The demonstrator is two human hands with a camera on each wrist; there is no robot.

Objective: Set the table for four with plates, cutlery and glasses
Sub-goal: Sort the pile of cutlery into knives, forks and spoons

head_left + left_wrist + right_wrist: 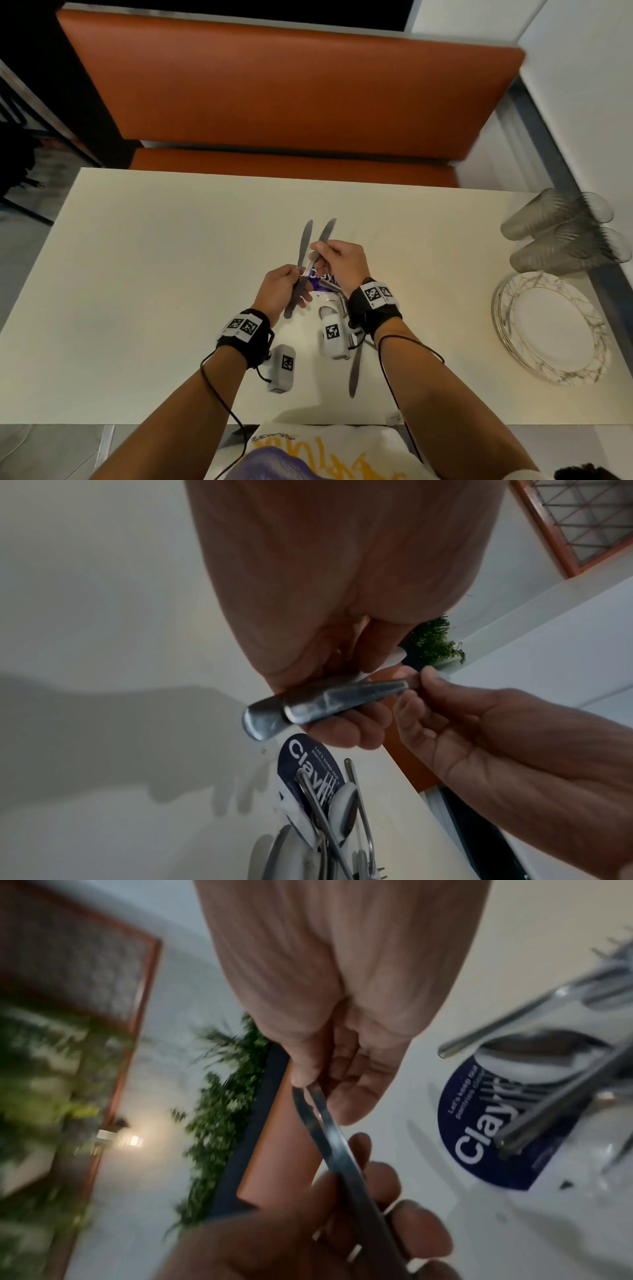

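Note:
Over the middle of the white table [154,274], my left hand [291,284] grips the handles of two steel knives, blades pointing away from me. One knife [306,240] stands free. My right hand [322,255] pinches the other knife [327,229] at mid-blade. In the left wrist view both handle ends [308,712] stick out of the left fist. The right wrist view shows my fingertips [301,1080] pinching the blade [329,1137]. Under my hands, spoons and forks lie on a purple-labelled pack [323,277] [479,1137]. A third knife [356,366] lies near my right forearm.
A stack of white plates with gold lines [548,329] sits at the table's right edge, with clear glasses [565,233] lying on their sides behind it. An orange bench [274,102] runs along the far side. The table's left half is bare.

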